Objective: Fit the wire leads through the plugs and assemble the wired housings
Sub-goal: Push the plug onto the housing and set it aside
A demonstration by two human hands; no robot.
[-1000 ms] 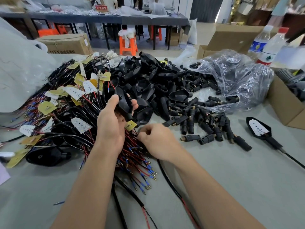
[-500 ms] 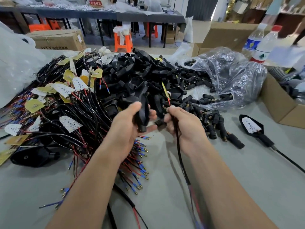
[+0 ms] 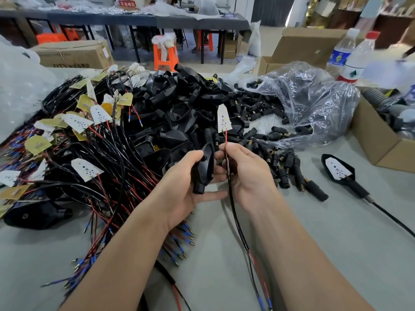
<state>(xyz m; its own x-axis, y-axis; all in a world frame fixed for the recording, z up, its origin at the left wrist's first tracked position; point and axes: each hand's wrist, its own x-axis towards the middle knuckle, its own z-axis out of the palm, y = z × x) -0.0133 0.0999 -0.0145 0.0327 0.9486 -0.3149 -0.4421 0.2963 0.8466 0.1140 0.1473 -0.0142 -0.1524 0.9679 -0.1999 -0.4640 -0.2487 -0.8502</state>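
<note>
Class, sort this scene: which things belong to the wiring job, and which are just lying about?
Job: black housing in left hand; wire lead in right hand; plugs; finished housing.
Lying about: water bottles; orange stool; cardboard box.

My left hand [image 3: 186, 182] gripped a housing [image 3: 205, 169], thumb on top. My right hand [image 3: 249, 173], just beside it, pinched a wire lead [image 3: 228, 167] between thumb and forefinger.

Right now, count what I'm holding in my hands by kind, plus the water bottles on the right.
Black housing, gripped by the left hand: 1
Wire lead with white board, pinched by the right hand: 1
Water bottles: 2
Total: 4
</note>
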